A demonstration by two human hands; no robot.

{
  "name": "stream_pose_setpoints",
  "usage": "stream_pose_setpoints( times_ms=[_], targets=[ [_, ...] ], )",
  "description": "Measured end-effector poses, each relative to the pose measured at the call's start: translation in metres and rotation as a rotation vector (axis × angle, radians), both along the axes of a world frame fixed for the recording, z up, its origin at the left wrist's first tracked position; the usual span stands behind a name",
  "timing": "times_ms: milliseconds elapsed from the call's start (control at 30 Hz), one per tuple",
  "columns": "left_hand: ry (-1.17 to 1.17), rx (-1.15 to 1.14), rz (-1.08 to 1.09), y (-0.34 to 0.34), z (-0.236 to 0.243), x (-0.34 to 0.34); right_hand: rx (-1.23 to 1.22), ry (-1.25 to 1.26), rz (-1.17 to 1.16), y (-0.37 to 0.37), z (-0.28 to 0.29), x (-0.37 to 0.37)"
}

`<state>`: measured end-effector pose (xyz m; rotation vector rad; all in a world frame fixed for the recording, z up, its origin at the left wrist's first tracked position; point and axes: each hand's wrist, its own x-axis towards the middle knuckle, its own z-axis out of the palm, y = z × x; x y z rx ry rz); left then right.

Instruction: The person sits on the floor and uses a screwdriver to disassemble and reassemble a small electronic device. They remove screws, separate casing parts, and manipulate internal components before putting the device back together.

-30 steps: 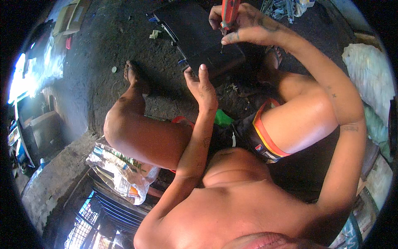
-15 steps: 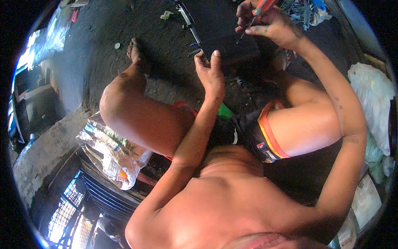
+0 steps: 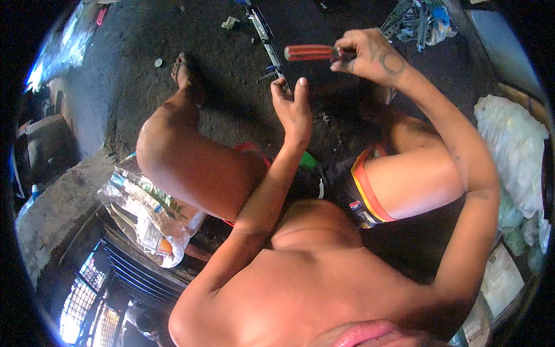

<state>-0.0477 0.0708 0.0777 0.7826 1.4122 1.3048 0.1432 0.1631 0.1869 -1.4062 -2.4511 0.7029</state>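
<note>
My left hand (image 3: 295, 110) grips the near end of a dark, flat, box-like device, thumb raised along it. Along the device's left side runs a narrow silvery metal edge (image 3: 264, 37) with small fittings; its dark face blends into the ground, so its full outline is hard to make out. To the right and slightly farther off, my right hand (image 3: 370, 56) is closed around a screwdriver (image 3: 309, 52). The red handle points left, over the device, while the shaft is hidden by my fingers.
Metal and plastic scrap (image 3: 419, 23) lies on the dark ground at the far right. Pale plastic bags (image 3: 511, 153) are heaped at the right, and a printed sack (image 3: 153, 214) sits by my left thigh. A small round disc (image 3: 158, 62) lies near my left foot.
The screwdriver has turned in my right hand: its handle pointed up and away before, and now points left. That hand has come slightly nearer. My left hand keeps its hold.
</note>
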Motion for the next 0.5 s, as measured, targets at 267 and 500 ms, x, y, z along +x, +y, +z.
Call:
stream_pose_setpoints(
  times_ms=[267,500],
  targets=[
    [0.019,-0.057,0.030,-0.007,-0.002,-0.004,-0.065,-0.018,-0.096,-0.016,-0.011,-0.014],
    [-0.101,0.024,0.028,-0.010,-0.014,-0.011,-0.076,0.073,-0.061,-0.019,-0.013,-0.025]
  ],
)
